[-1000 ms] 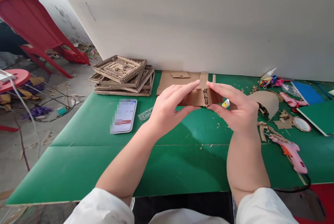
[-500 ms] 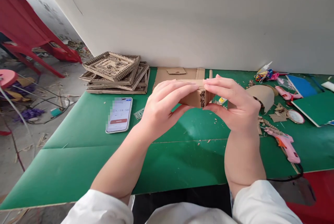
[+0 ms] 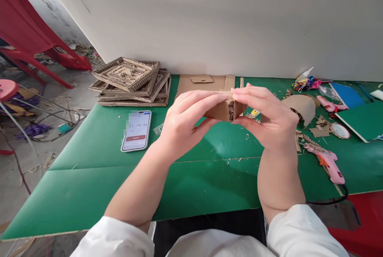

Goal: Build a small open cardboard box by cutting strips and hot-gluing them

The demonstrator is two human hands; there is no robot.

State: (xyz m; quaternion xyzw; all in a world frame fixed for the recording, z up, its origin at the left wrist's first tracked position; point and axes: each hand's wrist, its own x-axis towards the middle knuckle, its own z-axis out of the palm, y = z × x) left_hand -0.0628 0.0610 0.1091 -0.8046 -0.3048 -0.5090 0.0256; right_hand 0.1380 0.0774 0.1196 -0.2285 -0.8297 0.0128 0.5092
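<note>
While the left hand (image 3: 184,123) and the right hand (image 3: 271,119) share the brown, angular, folded-looking cardboard piece (image 3: 220,112), even pressure from both sides would probably serve best; squeezing hard could crush the ridges. Keeping the thumbs opposite the fingers, with the corner between them left uncovered, should help hold the edges in line.

Each hand's grip is parted only to the depth of the piece, fingers along the top and thumb at the lower edge, so both have hold of it. It is raised over the green-topped bench (image 3: 101,193), toward the far edge and well in from the left edge.

Two smooth faces meet near the fingertips, where a narrow, dark, rough strip of corrugation runs upright. The fingers cover much of the rest, so whether it is closed or hollow cannot be told. Near the bench's far edge lies a flat tan cardboard sheet (image 3: 186,84).
</note>
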